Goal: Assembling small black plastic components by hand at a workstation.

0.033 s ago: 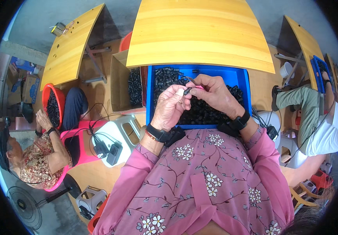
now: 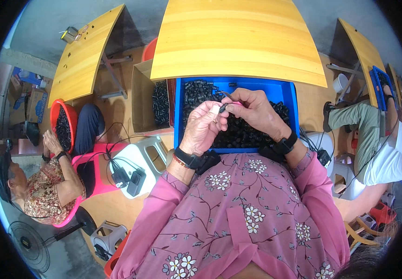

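The left hand (image 2: 204,128) is curled, thumb and forefinger pinched on a small black part (image 2: 222,109) held up over the blue bin (image 2: 178,116). The right hand (image 2: 256,110) meets it from the other side, fingertips closed on the same little piece, where a thin dark tip sticks up beside something pink; whether that is a tool or a second part is too small to tell. Both hands hover just above the bin, not resting in it, and each wrist wears a black band.

Below them the blue bin sits in the person's lap against the pink flowered top (image 2: 238,218), under the edge of the yellow tabletop (image 2: 238,42). It holds a deep heap of black parts (image 2: 243,132), piled highest toward the near and right side, with bare blue floor showing at the far edge. Judging by that heap, one piece is in hand and a great many remain; nothing in view marks a separate pile of finished pieces, so how many are done cannot be told.

To the left, an open cardboard box (image 2: 140,97) holds more black parts. Further left a seated person (image 2: 47,186) works over a red basin (image 2: 63,123) of the same parts, and another person (image 2: 382,149) sits at the right.
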{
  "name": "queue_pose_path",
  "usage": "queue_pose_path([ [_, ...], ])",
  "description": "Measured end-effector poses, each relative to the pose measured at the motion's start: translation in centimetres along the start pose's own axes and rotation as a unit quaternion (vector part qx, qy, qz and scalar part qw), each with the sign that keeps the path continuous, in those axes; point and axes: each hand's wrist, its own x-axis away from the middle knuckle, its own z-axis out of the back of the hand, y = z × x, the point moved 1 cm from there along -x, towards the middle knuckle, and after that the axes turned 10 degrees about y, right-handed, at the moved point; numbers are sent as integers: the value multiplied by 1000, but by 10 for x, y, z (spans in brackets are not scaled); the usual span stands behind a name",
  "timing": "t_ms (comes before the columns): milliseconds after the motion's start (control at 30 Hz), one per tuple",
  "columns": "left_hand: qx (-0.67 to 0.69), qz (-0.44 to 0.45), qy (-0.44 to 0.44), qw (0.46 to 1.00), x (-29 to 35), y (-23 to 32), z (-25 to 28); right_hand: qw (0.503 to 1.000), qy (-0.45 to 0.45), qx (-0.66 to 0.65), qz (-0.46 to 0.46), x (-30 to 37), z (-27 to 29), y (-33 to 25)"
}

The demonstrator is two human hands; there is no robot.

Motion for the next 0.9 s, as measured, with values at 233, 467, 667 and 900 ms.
queue_pose_path([
  [233, -30, 1, 18, 999, -1, -4, 3, 999, -12, -3, -40, -2, 0, -2],
  [467, 50, 58, 15, 997, 0, -1, 2, 1000, -5, -26, 3, -1, -4, 7],
  [667, 30, 52, -3, 998, 0, -1, 5, 999, -13, 42, 21, -1, -4, -4],
  [900, 25, 74, -16, 997, 2, 0, 1, 998, -50, -19, -11, -3, 1, 0],
])
